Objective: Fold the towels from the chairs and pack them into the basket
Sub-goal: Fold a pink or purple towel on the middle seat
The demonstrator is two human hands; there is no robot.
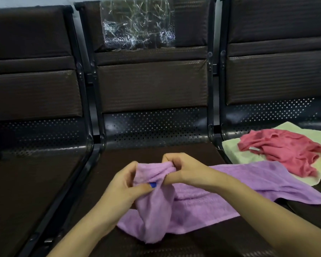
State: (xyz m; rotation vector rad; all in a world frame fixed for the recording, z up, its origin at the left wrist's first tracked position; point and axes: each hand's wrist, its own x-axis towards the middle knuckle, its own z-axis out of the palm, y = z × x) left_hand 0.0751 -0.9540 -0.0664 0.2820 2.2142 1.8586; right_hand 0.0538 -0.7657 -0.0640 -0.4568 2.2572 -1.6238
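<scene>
A purple towel lies spread across the middle chair seat and reaches onto the right one. Its left end is bunched and lifted off the seat. My left hand pinches that bunched end between thumb and fingers. My right hand grips the same bunch from the right, fingers curled over its top edge. On the right chair a crumpled pink towel lies on top of a flat pale yellow-green towel. No basket is in view.
Three dark brown padded chairs stand in a row with black perforated metal frames. A crinkled clear plastic sheet hangs over the middle backrest. The left chair seat has nothing on it.
</scene>
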